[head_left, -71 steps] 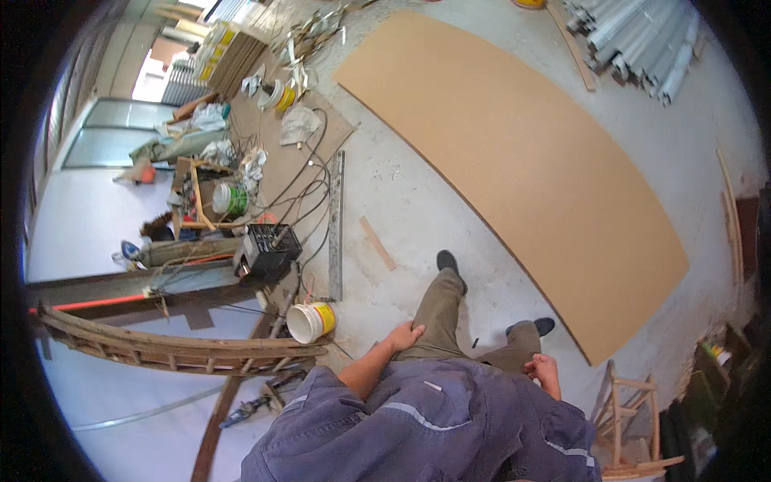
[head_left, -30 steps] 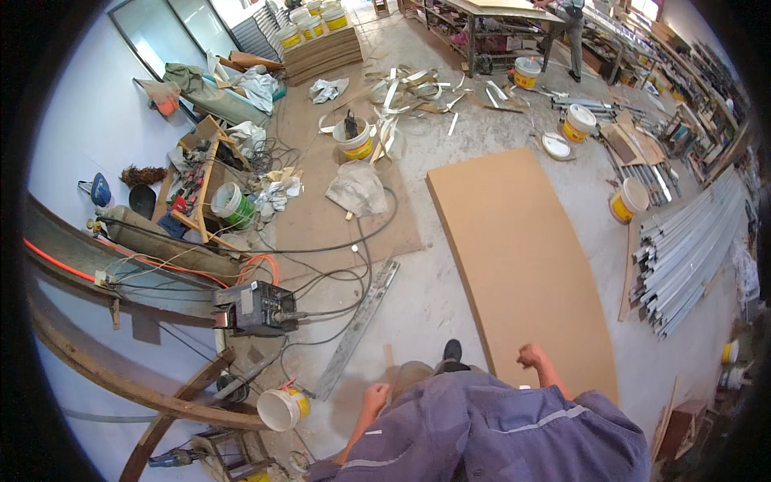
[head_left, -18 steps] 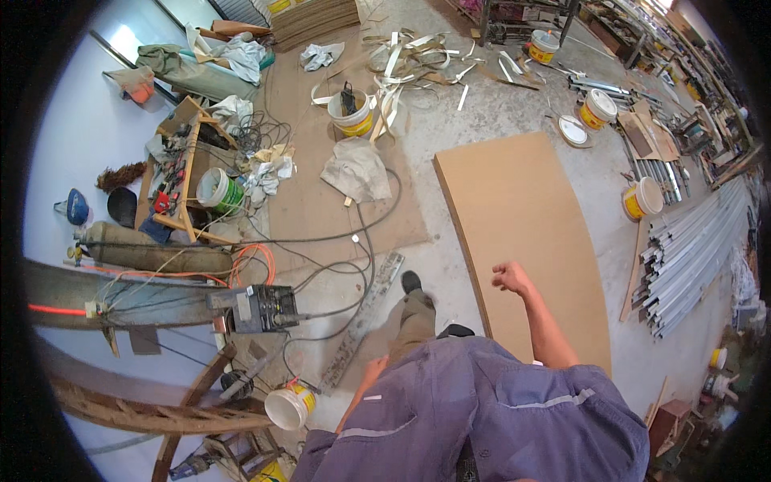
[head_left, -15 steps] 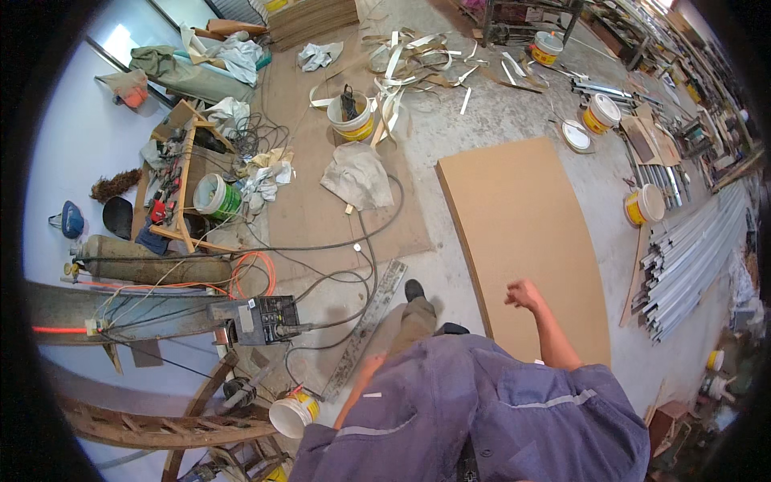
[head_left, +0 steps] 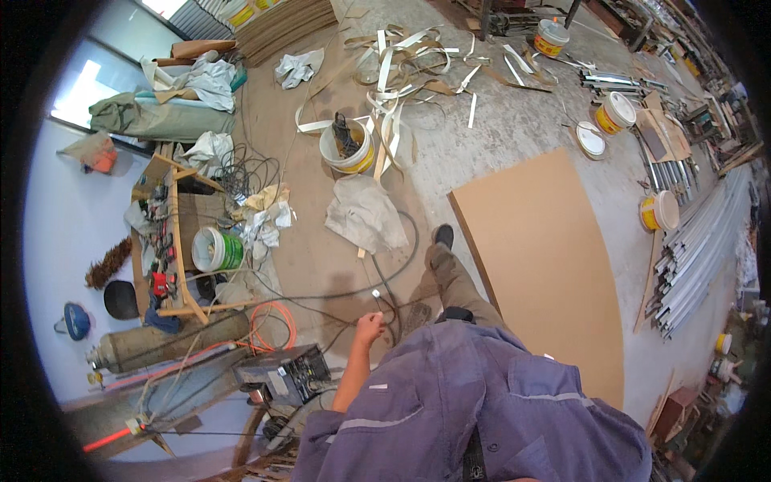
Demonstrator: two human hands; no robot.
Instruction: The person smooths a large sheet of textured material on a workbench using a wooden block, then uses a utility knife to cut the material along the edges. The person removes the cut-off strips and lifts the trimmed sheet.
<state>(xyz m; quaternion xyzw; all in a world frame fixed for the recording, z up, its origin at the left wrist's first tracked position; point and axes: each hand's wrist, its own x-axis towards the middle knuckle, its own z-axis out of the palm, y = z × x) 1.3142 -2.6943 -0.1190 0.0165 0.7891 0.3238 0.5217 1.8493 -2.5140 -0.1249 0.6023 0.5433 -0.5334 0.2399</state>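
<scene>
My left hand (head_left: pixel 369 328) hangs in front of my left hip, over the floor with dark cables (head_left: pixel 391 299). Its fingers are loosely bent and I see nothing held in them. A small white piece (head_left: pixel 376 295) on the cables shows just beyond the fingertips, apart from them as far as I can tell. My right hand is out of view. To my right lies a large flat stack of brown cardboard-coloured board (head_left: pixel 542 249). One foot in a dark shoe (head_left: pixel 442 235) is forward, beside the board's left edge.
Ahead stands a white bucket (head_left: pixel 347 149) near a grey cloth (head_left: pixel 365 215) and tangled strips (head_left: pixel 409 68). To the left are a dark machine box (head_left: pixel 281 376), a gas cylinder (head_left: pixel 173 341) and a wooden frame (head_left: pixel 178 233). Metal profiles (head_left: pixel 703 257) lie far right.
I have stepped forward and my view has turned. My left hand has swung forward into plain view, while my right hand, earlier above the board, has dropped out of sight.
</scene>
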